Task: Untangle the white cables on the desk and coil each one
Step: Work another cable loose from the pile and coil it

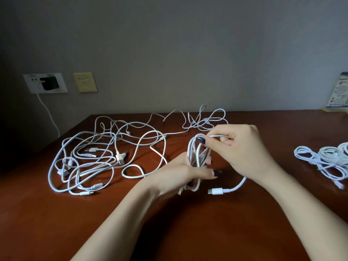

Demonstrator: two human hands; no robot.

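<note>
Currently, entries as follows.

1. Left hand (175, 172): its fingers (207, 174) are curling round the lower part of the looped cable (195, 153), with the thumb lying across the front of the loops.
2. Right hand (244, 149): its fingers (211, 143) are pinching the top of the same loops from the right side, narrow, with the strand running under the fingertips.
3. Looped cable: white, several turns, standing upright between the two sets of fingers and being held just above the surface (169, 223).
4. Plug end (216, 191): the cable's free tail is curving down from under the right wrist and is lying on the surface just below the left fingers.
5. Loose tangle (90, 155): many white cables with their plugs showing are sprawling on the surface well to the left of the fingers; one strand is trailing from it toward the left hand.
6. Smaller tangle (205, 119): thin white loops are lying just beyond the right fingers, near the far edge.
7. Coiled cables (327, 159): a heap of wound white cables is sitting well to the right of the fingers.
8. Wall socket (32, 82): a black charger (47, 83) is sitting in it, far beyond and left of the fingers, its white lead (49, 113) hanging down.
</note>
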